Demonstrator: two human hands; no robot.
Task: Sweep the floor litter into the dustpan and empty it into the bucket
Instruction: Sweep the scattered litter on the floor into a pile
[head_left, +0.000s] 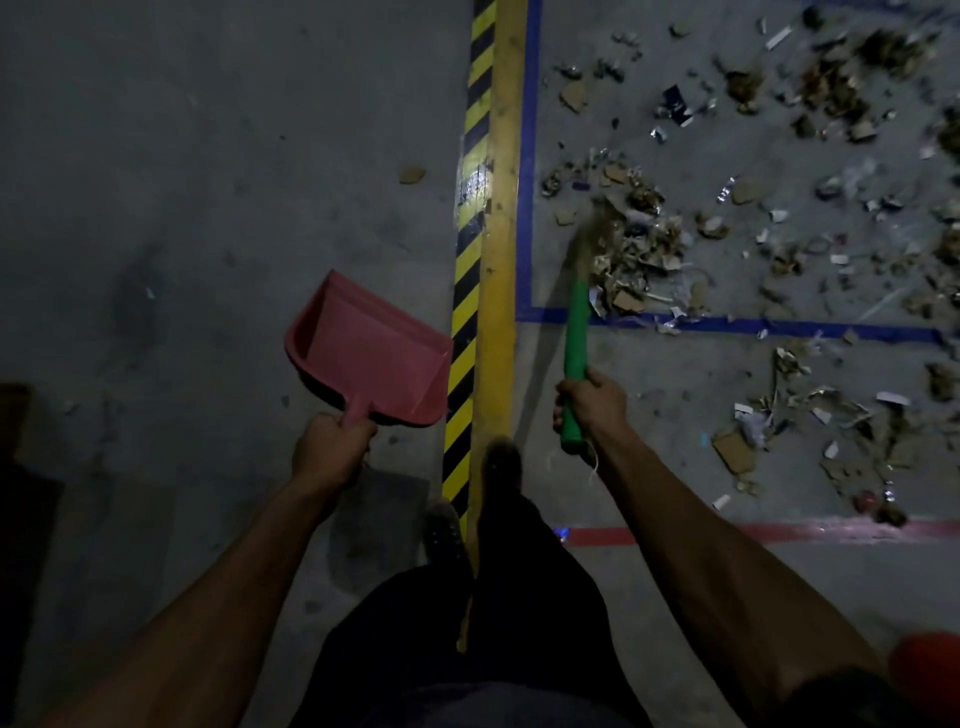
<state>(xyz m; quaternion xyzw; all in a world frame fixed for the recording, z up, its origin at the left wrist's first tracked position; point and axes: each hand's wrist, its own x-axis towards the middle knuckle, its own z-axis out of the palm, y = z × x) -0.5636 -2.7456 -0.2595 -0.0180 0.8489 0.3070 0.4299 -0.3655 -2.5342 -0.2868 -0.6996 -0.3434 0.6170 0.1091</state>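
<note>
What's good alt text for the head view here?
Seen from above, a person's right hand grips a green-handled broom whose bristles brush a pile of paper and cardboard litter. The left hand holds an empty pink dustpan above the grey floor, left of a yellow-and-black hazard stripe.
</note>
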